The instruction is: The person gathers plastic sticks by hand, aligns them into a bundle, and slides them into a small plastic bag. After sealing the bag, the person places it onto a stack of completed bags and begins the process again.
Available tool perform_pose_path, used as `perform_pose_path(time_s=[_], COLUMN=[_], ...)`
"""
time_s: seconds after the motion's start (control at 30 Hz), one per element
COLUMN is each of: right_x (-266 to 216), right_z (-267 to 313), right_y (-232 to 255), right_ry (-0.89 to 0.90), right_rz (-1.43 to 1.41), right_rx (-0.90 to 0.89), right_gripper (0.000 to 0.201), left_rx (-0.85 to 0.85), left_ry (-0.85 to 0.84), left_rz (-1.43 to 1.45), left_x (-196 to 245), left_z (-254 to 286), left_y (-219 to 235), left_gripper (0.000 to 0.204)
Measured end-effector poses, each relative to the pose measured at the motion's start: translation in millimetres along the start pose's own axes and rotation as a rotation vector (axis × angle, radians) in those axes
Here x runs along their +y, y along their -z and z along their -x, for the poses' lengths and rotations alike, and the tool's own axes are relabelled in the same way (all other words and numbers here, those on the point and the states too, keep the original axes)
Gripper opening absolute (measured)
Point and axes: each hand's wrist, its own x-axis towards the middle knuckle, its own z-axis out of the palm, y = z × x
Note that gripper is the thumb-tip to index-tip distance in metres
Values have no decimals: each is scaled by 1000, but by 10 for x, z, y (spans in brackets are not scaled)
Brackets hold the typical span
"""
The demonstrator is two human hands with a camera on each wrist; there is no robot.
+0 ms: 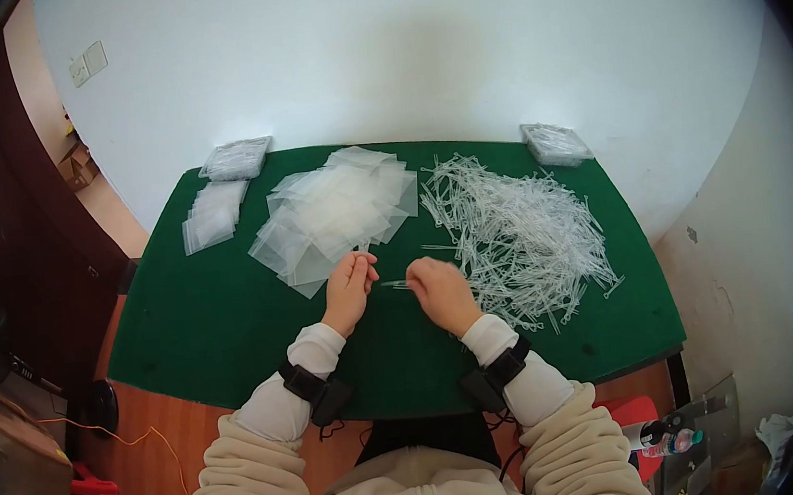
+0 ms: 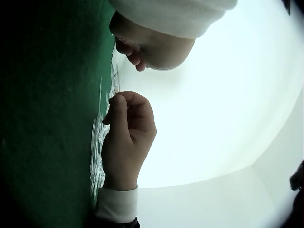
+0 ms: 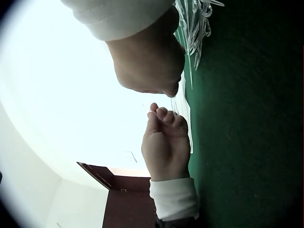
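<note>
On the green table (image 1: 220,314) my two hands meet at the middle front. My right hand (image 1: 440,289) pinches thin clear plastic sticks (image 1: 397,285) between thumb and fingers, with their tips pointing at my left hand (image 1: 350,286). In the left wrist view that right hand (image 2: 128,137) holds a stick (image 2: 116,83) upright by the cloth. My left hand (image 3: 166,142) has its fingers curled together at the edge of a clear bag (image 3: 186,118); the grip itself is hard to make out. A big heap of clear sticks (image 1: 520,225) lies just right of my right hand.
A spread of clear plastic bags (image 1: 335,210) lies beyond my hands. A smaller stack of bags (image 1: 212,219) sits at the left. Packed bundles stand at the back left corner (image 1: 235,158) and back right corner (image 1: 555,142). A white wall is behind.
</note>
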Motion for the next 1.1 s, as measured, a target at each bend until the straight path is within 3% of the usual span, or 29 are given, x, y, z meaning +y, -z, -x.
perform_pose_path(time_s=[0.1,0.17,0.27,0.3,0.4,0.5,0.67,0.83,0.93,1.1], right_x=[-51,-55,-63,-69,-88,-125,-90,-60,-49,-86], right_z=[35,20,14,8,4,-7,-17,-20,-7,-11], right_y=[2,5,22,41,63,34,37,66,34,65], right_ry=[175,176,177,136,50,-175,-104,2,72,46], right_rz=[-239,-257,-298,-326,-381,-653,-637,-571,-557,-579], right_rx=[-131,-117,-98,-56,29,213,222,199,172,195], right_gripper=[5,7,11,13,18,20,30,23,19,13], left_rx=[-40,-61,-331,-331,-438,-478,-566,-558,-482,-460], left_ry=[-93,-137,-301,-300,73,123,102,-125,-236,-207], left_rz=[-157,-233,-538,-538,-271,-167,-41,-149,-383,-383], left_x=[-65,-56,28,47,89,108,126,187,229,238], left_z=[-22,-14,69,81,96,115,131,145,159,170], left_y=[28,17,-18,-23,-42,-62,-70,-96,-78,-75], left_gripper=[21,21,21,21,21,21,21,19,17,16])
